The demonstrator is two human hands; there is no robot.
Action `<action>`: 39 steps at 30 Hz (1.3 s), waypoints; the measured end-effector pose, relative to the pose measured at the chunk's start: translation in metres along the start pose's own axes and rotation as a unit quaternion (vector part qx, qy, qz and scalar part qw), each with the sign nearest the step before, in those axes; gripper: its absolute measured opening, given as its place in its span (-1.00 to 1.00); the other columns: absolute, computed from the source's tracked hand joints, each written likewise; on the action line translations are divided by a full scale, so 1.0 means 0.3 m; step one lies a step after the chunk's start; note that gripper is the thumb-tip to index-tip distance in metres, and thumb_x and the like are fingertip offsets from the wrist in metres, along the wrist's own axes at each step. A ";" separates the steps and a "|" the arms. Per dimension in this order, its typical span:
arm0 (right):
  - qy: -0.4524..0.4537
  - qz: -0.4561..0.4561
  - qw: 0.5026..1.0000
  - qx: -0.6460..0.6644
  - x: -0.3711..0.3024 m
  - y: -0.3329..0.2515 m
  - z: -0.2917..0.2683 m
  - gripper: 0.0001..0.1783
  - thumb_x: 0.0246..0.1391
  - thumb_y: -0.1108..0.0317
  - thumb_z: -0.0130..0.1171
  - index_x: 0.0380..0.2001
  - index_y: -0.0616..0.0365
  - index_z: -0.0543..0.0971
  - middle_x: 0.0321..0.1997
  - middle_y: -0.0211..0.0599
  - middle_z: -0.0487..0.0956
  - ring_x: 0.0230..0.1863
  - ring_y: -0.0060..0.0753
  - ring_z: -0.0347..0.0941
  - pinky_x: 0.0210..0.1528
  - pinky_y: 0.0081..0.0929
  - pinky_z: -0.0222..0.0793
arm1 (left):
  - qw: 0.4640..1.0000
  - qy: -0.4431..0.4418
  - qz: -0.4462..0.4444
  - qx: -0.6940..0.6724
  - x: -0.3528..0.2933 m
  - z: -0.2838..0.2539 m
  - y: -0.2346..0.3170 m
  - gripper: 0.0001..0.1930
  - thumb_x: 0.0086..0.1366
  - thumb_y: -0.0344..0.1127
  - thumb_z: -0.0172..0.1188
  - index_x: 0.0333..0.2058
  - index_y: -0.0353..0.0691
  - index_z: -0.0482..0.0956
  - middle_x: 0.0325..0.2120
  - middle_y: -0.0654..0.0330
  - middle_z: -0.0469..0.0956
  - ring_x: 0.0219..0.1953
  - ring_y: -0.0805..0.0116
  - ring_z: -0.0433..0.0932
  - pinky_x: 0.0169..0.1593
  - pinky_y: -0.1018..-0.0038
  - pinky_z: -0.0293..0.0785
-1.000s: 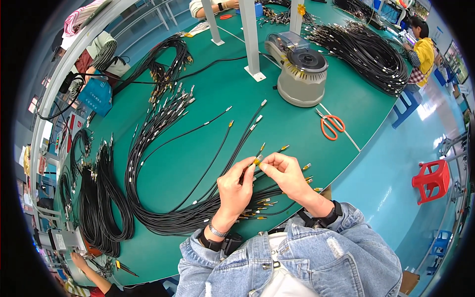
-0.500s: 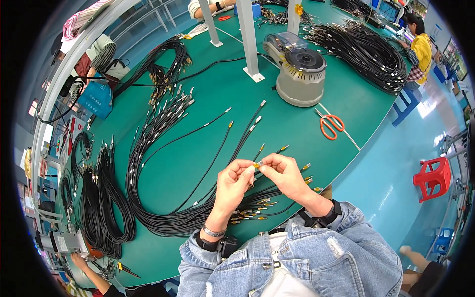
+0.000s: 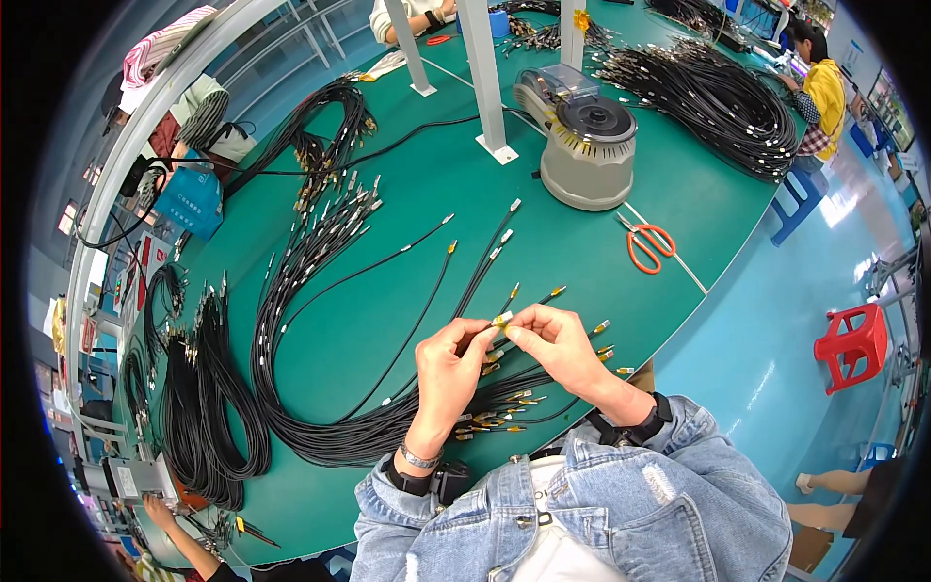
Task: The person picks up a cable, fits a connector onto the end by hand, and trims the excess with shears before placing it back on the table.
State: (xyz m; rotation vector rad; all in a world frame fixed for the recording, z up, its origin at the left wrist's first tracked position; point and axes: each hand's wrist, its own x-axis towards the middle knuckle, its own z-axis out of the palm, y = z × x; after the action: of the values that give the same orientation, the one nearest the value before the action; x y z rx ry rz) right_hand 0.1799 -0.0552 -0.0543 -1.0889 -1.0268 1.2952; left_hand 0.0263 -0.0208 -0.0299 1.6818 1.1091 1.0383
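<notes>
Black cable end [image 3: 501, 318], up over the green table [image 3: 572, 252], pinched in the left hand's [image 3: 449, 367] fingers, right hand's [image 3: 557, 344] fingertips squeezed together beside it, silvery tip showing clearer than half a second ago, cable below mostly blocked by the left hand, right grip too tiny to make out

Person wears a light-blue denim jacket [image 3: 621, 543], frayed whitish patch at its right chest, white top [image 3: 561, 561] beneath. Left wrist: silver link band [image 3: 419, 458], black strap [image 3: 407, 479] with boxy black module [image 3: 451, 482]. Right: black strap [image 3: 662, 411].
</notes>
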 end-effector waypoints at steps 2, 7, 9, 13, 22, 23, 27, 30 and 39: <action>-0.001 -0.007 1.000 0.009 0.000 -0.004 0.003 -0.85 0.09 0.40 0.12 -0.38 0.29 0.52 -0.40 -0.45 0.53 -0.35 -0.70 0.38 -0.27 -0.66 0.32 | 1.000 -0.006 -0.008 -0.003 -0.003 0.001 0.008 -0.92 0.18 -0.47 0.16 -0.41 -0.39 0.56 -0.68 0.28 0.49 -0.66 0.65 0.40 -0.60 0.71 0.28; 0.003 -0.017 1.000 0.024 0.001 -0.012 0.005 -0.85 0.10 0.40 0.11 -0.37 0.29 0.52 -0.39 -0.44 0.53 -0.35 -0.70 0.38 -0.27 -0.66 0.32 | 0.998 -0.041 -0.040 -0.024 -0.005 -0.003 0.021 -0.88 0.22 -0.44 0.12 -0.41 -0.40 0.57 -0.70 0.27 0.48 -0.69 0.64 0.38 -0.63 0.70 0.27; 0.000 -0.015 1.000 0.018 0.001 -0.017 0.004 -0.86 0.10 0.41 0.10 -0.36 0.30 0.52 -0.38 -0.43 0.53 -0.33 -0.69 0.39 -0.25 -0.66 0.32 | 0.997 -0.053 -0.048 -0.032 -0.005 -0.007 0.025 -0.87 0.23 -0.44 0.11 -0.41 -0.40 0.56 -0.70 0.28 0.48 -0.70 0.64 0.38 -0.64 0.70 0.26; -0.003 -0.012 1.000 0.005 0.002 -0.019 0.002 -0.86 0.10 0.42 0.10 -0.35 0.30 0.51 -0.37 -0.41 0.53 -0.31 -0.69 0.40 -0.23 -0.66 0.33 | 0.994 -0.072 -0.068 -0.039 -0.006 -0.013 0.027 -0.84 0.25 -0.41 0.08 -0.43 -0.38 0.56 -0.73 0.31 0.45 -0.73 0.66 0.34 -0.66 0.70 0.21; -0.002 -0.014 1.000 -0.011 -0.004 -0.024 -0.003 -0.86 0.07 0.42 0.11 -0.38 0.30 0.52 -0.42 -0.43 0.54 -0.36 -0.69 0.39 -0.29 -0.64 0.32 | 0.990 -0.104 -0.083 -0.038 -0.003 -0.020 0.023 -0.81 0.28 -0.37 0.04 -0.45 -0.34 0.55 -0.77 0.35 0.40 -0.76 0.68 0.28 -0.69 0.70 0.15; -0.003 -0.017 1.000 -0.011 -0.005 -0.025 -0.003 -0.87 0.07 0.42 0.11 -0.39 0.30 0.52 -0.42 -0.43 0.54 -0.37 -0.69 0.39 -0.29 -0.64 0.32 | 0.988 -0.112 -0.091 -0.048 -0.003 -0.021 0.021 -0.80 0.28 -0.36 0.04 -0.45 -0.34 0.54 -0.77 0.35 0.40 -0.76 0.68 0.27 -0.69 0.70 0.13; -0.030 -0.075 0.997 -0.001 -0.006 -0.013 -0.006 -0.88 0.07 0.43 0.11 -0.40 0.29 0.51 -0.41 -0.43 0.53 -0.33 -0.67 0.38 -0.28 -0.62 0.31 | 0.965 -0.172 -0.143 -0.139 0.007 -0.049 0.008 -0.77 0.31 -0.31 0.02 -0.45 -0.33 0.53 -0.79 0.35 0.38 -0.78 0.68 0.22 -0.70 0.70 0.09; -0.037 -0.109 0.992 -0.045 -0.004 -0.029 -0.010 -0.88 0.07 0.44 0.11 -0.40 0.29 0.51 -0.40 -0.42 0.51 -0.31 -0.66 0.37 -0.26 -0.62 0.30 | 0.937 -0.228 -0.166 -0.204 0.018 -0.077 0.005 -0.74 0.32 -0.28 0.00 -0.46 -0.32 0.52 -0.79 0.35 0.37 -0.79 0.68 0.19 -0.70 0.70 0.07; -0.009 -0.043 0.998 0.036 0.023 -0.048 0.010 -0.90 0.10 0.46 0.09 -0.35 0.29 0.49 -0.40 -0.45 0.42 -0.30 -0.62 0.35 -0.21 -0.62 0.30 | 0.922 -0.241 -0.163 -0.255 0.025 -0.087 0.008 -0.71 0.34 -0.24 -0.02 -0.47 -0.32 0.51 -0.77 0.32 0.39 -0.79 0.67 0.18 -0.70 0.71 0.04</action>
State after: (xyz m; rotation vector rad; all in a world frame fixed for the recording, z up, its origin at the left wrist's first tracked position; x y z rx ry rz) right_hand 0.1800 -0.0479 -0.0397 -0.9708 -1.0212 1.2645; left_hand 0.0044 -0.0091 -0.0186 1.1849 0.6807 0.5811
